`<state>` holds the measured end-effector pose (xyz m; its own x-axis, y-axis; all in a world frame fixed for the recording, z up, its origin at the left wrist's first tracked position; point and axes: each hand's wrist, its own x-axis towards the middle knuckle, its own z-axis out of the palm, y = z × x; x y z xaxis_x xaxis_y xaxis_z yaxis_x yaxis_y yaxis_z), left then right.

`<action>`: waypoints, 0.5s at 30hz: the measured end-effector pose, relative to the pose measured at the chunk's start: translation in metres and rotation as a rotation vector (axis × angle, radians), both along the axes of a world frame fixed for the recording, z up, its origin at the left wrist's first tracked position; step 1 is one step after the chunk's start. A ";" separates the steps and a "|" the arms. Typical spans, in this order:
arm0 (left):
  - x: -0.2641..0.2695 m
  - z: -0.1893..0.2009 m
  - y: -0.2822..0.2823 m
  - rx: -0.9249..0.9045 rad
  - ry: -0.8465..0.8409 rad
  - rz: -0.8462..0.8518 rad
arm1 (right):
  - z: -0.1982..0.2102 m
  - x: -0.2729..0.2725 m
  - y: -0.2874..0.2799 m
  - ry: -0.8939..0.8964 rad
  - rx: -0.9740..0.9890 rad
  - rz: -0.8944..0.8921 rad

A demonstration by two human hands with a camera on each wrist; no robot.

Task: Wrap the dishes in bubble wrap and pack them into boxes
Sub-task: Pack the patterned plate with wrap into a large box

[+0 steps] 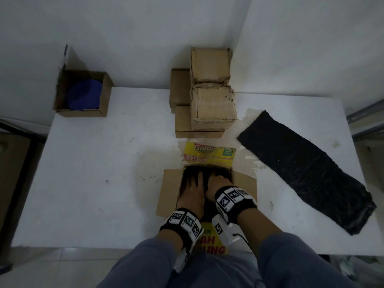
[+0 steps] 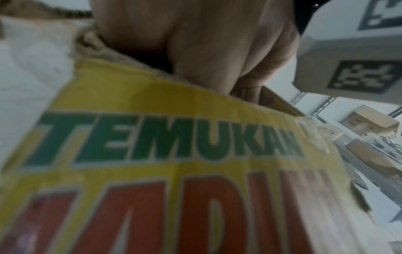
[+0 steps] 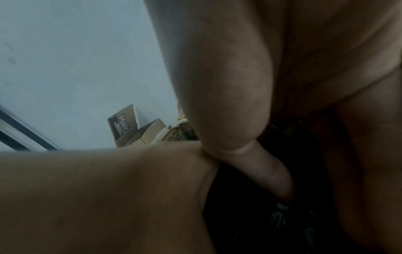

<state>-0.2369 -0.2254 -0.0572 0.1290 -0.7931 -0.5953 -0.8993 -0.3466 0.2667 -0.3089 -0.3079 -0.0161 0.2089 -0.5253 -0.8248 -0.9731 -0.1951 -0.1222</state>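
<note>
Nearest: printed near flap (image 1: 209, 243) of the open box (image 1: 169, 190), hanging over the table (image 1: 93, 173) edge, with two forearms in tracker cuffs reaching over it.

Inside the box: one wrapped bundle (image 1: 220, 170), black bubble wrap round a dish presumed but not visible, low between the walls.

Left hand (image 1: 193, 192): grip wide, fingers spread and flat on top of the bundle, pressing, not clasping.

Right hand (image 1: 217, 183): knuckles bent, fingers out of sight beyond them; thumb against the dark wrap in the right wrist view; grip impossible to tell as holding or merely pushing.

Beyond the hands: far flap (image 1: 209, 152), yellow, folded outward.

Right of the box: one spare sheet of black bubble wrap (image 1: 301, 169), flat on the table, apart from the box.

Far centre: closed cardboard boxes (image 1: 214, 107), four as far as countable, stacked against the wall corner.

Far left: one small open box (image 1: 104, 94) with blue dishes (image 1: 84, 97) inside, unwrapped; number not countable.

Likely step: seating the bundle in the box.

Possible faults from here:
- cracked dish, from hard downward pressure on a bundle wedged crooked;
- loosened wrap, from fingers dragging upward on withdrawal;
- box tipped toward the table edge, from weight on the near side.
</note>
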 end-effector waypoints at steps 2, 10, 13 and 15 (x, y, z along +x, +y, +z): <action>-0.001 0.000 0.001 0.012 -0.002 0.015 | 0.000 -0.002 0.000 0.008 0.016 0.016; -0.005 0.001 0.006 -0.022 -0.009 0.041 | 0.003 -0.006 0.004 -0.020 0.033 0.006; -0.007 -0.003 0.009 0.029 -0.134 -0.055 | 0.004 -0.009 0.007 -0.070 0.008 -0.075; -0.007 -0.006 0.006 0.059 -0.157 -0.067 | 0.003 -0.009 0.011 -0.090 -0.042 -0.122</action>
